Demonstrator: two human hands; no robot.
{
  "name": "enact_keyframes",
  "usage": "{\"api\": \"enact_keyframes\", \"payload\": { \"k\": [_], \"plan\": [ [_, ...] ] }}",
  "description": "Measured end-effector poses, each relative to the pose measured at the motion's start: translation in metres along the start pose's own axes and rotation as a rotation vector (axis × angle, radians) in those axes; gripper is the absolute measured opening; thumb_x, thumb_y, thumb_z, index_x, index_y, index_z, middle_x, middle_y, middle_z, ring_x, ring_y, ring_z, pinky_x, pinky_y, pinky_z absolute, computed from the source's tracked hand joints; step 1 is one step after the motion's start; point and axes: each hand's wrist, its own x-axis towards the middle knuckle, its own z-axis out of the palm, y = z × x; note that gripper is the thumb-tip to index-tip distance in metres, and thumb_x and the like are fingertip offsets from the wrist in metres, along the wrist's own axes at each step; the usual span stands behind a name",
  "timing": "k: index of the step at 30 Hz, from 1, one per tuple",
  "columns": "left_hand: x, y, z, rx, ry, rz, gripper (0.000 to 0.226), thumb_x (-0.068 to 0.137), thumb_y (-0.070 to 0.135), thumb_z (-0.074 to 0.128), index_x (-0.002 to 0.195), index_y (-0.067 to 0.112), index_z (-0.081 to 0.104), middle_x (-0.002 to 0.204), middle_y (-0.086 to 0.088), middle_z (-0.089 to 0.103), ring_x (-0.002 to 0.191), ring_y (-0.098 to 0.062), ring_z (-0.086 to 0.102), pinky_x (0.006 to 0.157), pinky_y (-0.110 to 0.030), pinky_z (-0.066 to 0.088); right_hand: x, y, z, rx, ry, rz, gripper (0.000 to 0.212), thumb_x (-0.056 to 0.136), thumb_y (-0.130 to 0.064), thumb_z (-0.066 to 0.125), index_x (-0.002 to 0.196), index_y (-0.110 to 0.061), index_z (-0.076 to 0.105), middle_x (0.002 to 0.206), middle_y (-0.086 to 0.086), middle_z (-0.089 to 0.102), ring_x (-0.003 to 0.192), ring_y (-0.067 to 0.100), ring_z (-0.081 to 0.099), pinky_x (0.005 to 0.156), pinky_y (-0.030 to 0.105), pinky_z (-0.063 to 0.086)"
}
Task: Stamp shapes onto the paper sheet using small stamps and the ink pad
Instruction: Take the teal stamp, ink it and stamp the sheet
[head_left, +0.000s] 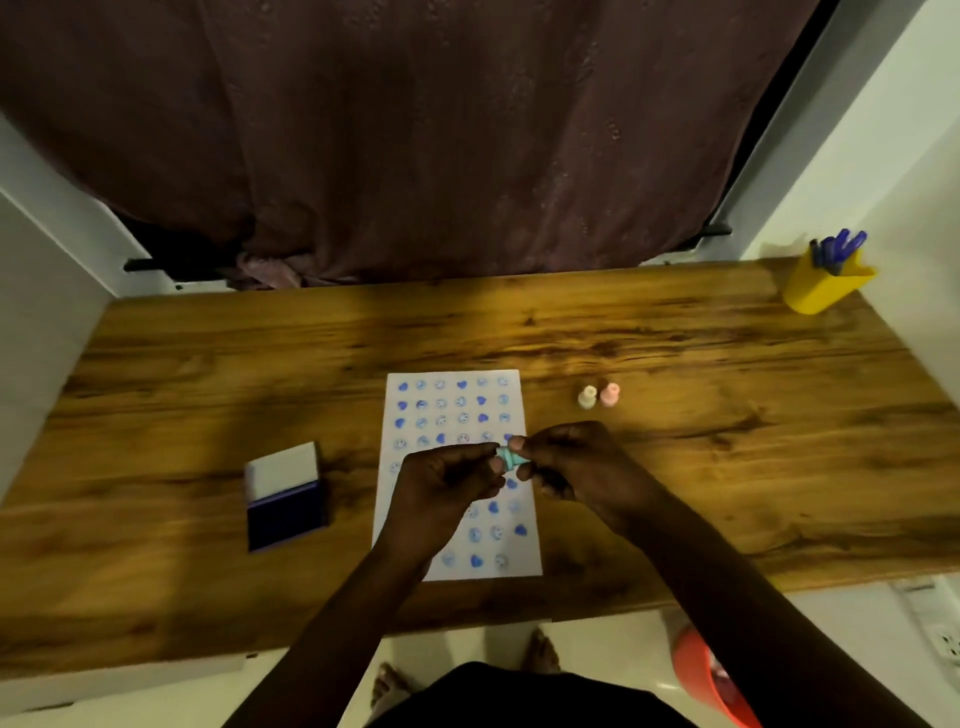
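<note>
A white paper sheet (457, 410) lies on the wooden table, covered with rows of blue stamped hearts and smiley faces. Above its middle, my left hand (441, 493) and my right hand (566, 462) both pinch a small teal stamp (508, 458) between their fingertips. The hands hide part of the sheet. An open ink pad (288, 512) with a dark blue pad and a raised white lid sits left of the sheet. A cream stamp (587, 397) and a pink stamp (610, 394) stand upright to the right of the sheet's top.
A yellow pen holder (821, 286) with blue pens stands at the table's far right corner. A dark curtain (415, 130) hangs behind the wooden table (727, 467). An orange bucket (701, 675) sits on the floor at the lower right.
</note>
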Motion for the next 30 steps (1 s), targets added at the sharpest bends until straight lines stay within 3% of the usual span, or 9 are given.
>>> {"api": "enact_keyframes", "payload": {
  "k": [2, 5, 10, 14, 16, 19, 23, 26, 30],
  "plan": [
    [-0.004, -0.003, -0.014, -0.018, 0.032, 0.001, 0.022, 0.089, 0.016, 0.078, 0.104, 0.031, 0.082, 0.102, 0.002, 0.083, 0.094, -0.021, 0.079, 0.074, -0.024, 0.062, 0.004, -0.001, 0.011, -0.012, -0.053, -0.035, 0.019, 0.087, -0.029, 0.081, 0.1, -0.016, 0.082, 0.091, 0.01, 0.081, 0.073, 0.012, 0.071, 0.068, 0.024, 0.054],
    [-0.009, -0.008, -0.037, -0.044, 0.097, -0.023, 0.021, 0.089, 0.016, 0.077, 0.11, 0.015, 0.079, 0.1, -0.003, 0.083, 0.094, -0.025, 0.08, 0.076, -0.029, 0.064, 0.009, -0.005, 0.029, -0.063, -0.097, -0.118, 0.025, 0.084, -0.014, 0.083, 0.109, -0.014, 0.081, 0.098, 0.007, 0.081, 0.082, 0.015, 0.074, 0.074, 0.024, 0.057],
    [-0.023, -0.009, -0.078, -0.092, 0.202, -0.066, 0.015, 0.09, 0.011, 0.077, 0.104, 0.007, 0.08, 0.095, -0.01, 0.083, 0.092, -0.03, 0.079, 0.079, -0.033, 0.065, 0.021, -0.012, 0.066, -0.207, -0.058, -0.274, 0.031, 0.08, -0.005, 0.084, 0.11, -0.01, 0.079, 0.106, 0.0, 0.081, 0.097, 0.008, 0.076, 0.085, 0.024, 0.062],
    [-0.042, -0.014, -0.118, -0.113, 0.282, -0.033, 0.014, 0.091, 0.009, 0.075, 0.098, 0.019, 0.08, 0.099, -0.008, 0.082, 0.096, -0.029, 0.078, 0.082, -0.042, 0.065, 0.035, -0.016, 0.106, -0.391, -0.05, -0.366, 0.029, 0.081, -0.015, 0.085, 0.109, -0.017, 0.08, 0.104, -0.007, 0.08, 0.095, 0.001, 0.074, 0.082, 0.015, 0.057],
    [-0.052, -0.018, -0.14, -0.169, 0.345, -0.052, 0.019, 0.091, 0.009, 0.076, 0.108, 0.016, 0.076, 0.103, -0.007, 0.081, 0.099, -0.028, 0.078, 0.081, -0.039, 0.064, 0.042, -0.019, 0.129, -0.48, -0.058, -0.384, 0.03, 0.081, -0.023, 0.086, 0.109, -0.021, 0.079, 0.101, -0.009, 0.079, 0.092, -0.001, 0.073, 0.078, 0.013, 0.056],
    [-0.067, -0.026, -0.172, -0.134, 0.431, -0.068, 0.03, 0.091, 0.015, 0.076, 0.12, 0.013, 0.072, 0.105, -0.001, 0.081, 0.097, -0.021, 0.079, 0.078, -0.033, 0.064, 0.051, -0.02, 0.167, -0.619, -0.106, -0.413, 0.026, 0.083, -0.031, 0.084, 0.107, -0.023, 0.078, 0.101, -0.009, 0.079, 0.092, 0.002, 0.072, 0.083, 0.022, 0.059],
    [-0.091, -0.032, -0.209, -0.135, 0.474, -0.06, 0.019, 0.094, 0.019, 0.074, 0.112, 0.014, 0.078, 0.101, -0.007, 0.082, 0.091, -0.024, 0.079, 0.076, -0.031, 0.063, 0.06, -0.019, 0.217, -0.806, -0.191, -0.489, 0.025, 0.089, -0.034, 0.077, 0.109, -0.019, 0.075, 0.105, -0.003, 0.078, 0.096, 0.011, 0.071, 0.081, 0.029, 0.06],
    [-0.107, -0.034, -0.231, -0.137, 0.505, -0.049, 0.014, 0.096, 0.019, 0.072, 0.106, 0.012, 0.079, 0.098, -0.009, 0.081, 0.09, -0.027, 0.077, 0.076, -0.032, 0.062, 0.068, -0.017, 0.25, -0.97, -0.229, -0.538, 0.026, 0.093, -0.032, 0.072, 0.114, -0.015, 0.072, 0.11, 0.004, 0.076, 0.102, 0.018, 0.071, 0.077, 0.027, 0.057],
    [-0.121, -0.038, -0.251, -0.119, 0.548, -0.041, 0.011, 0.096, 0.013, 0.07, 0.096, 0.009, 0.079, 0.088, -0.014, 0.078, 0.083, -0.026, 0.075, 0.075, -0.032, 0.062, 0.076, -0.014, 0.283, -1.205, -0.246, -0.585, 0.028, 0.096, -0.035, 0.067, 0.117, -0.016, 0.068, 0.113, 0.007, 0.074, 0.105, 0.024, 0.07, 0.084, 0.041, 0.06]
  ]
}}
